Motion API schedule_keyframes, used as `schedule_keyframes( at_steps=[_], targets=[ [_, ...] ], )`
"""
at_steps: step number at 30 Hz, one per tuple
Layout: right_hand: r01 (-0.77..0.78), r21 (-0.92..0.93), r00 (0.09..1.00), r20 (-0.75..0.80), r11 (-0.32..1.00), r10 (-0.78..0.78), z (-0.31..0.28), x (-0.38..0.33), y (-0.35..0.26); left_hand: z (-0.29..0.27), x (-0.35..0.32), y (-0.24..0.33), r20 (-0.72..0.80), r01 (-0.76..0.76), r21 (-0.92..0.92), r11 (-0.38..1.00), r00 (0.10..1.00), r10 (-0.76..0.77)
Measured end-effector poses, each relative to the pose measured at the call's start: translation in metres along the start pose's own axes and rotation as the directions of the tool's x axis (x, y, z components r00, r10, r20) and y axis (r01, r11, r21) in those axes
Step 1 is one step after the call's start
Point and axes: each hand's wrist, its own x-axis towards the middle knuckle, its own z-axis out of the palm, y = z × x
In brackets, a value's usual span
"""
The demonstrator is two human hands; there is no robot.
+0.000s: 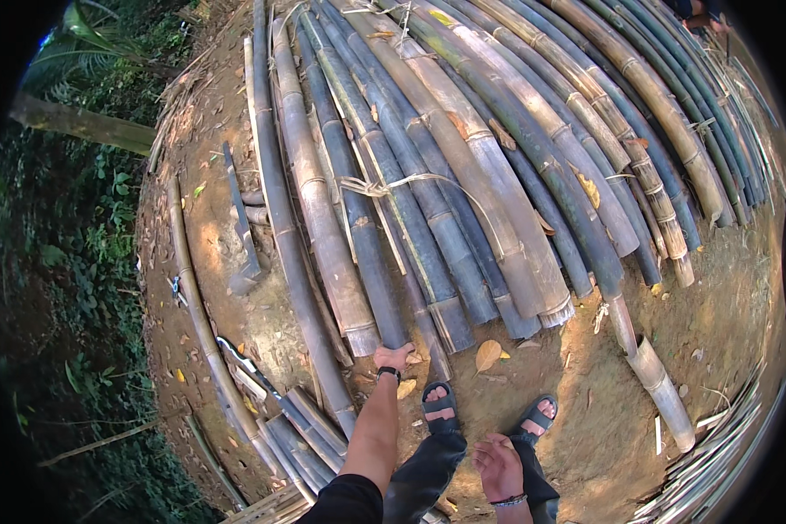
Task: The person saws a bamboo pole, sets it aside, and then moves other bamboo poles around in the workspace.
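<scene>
the left hand (394,356) grips the cut end of a grey-green bamboo pole (358,218) lying in the stacked pile (498,166) ahead. the right hand (499,467) hangs loosely open, holding nothing. bare dirt ground (725,297) lies open to the right; short offcuts (297,437) crowd the left.

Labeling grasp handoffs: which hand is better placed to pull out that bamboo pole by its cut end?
Left. The left hand is already on the cut end of a bamboo pole in the stack. The right hand hangs open near the knee, touching nothing, well back from the poles.
</scene>
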Motion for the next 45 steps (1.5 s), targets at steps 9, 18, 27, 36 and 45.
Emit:
schedule_keyframes(
  at_steps=[9,18,27,36,45],
  targets=[
    [-0.040,-0.119,0.993,-0.119,0.992,0.026,-0.018,-0.014,0.037,-0.074,-0.086,0.010,0.141,-0.080,-0.106,0.991,0.985,0.095],
    [-0.030,-0.477,0.999,-0.048,0.878,0.008,-0.019,-0.105,0.025,-0.152,-0.251,-0.042,0.309,-0.088,-0.186,0.979,0.940,0.144],
    [-0.006,-0.830,0.983,-0.108,0.558,-0.150,-0.056,-0.176,-0.082,-0.230,-0.413,-0.136,0.346,-0.027,-0.337,0.941,0.926,0.150],
    [-0.045,-0.906,0.891,-0.227,0.422,-0.393,-0.167,-0.244,-0.150,-0.331,-0.500,-0.237,0.508,0.202,-0.625,0.754,0.838,0.197],
    [0.163,-0.820,0.926,-0.064,0.548,-0.371,-0.141,-0.328,-0.123,-0.428,-0.595,-0.309,0.604,0.548,-0.792,0.269,0.641,0.472]
  ],
)
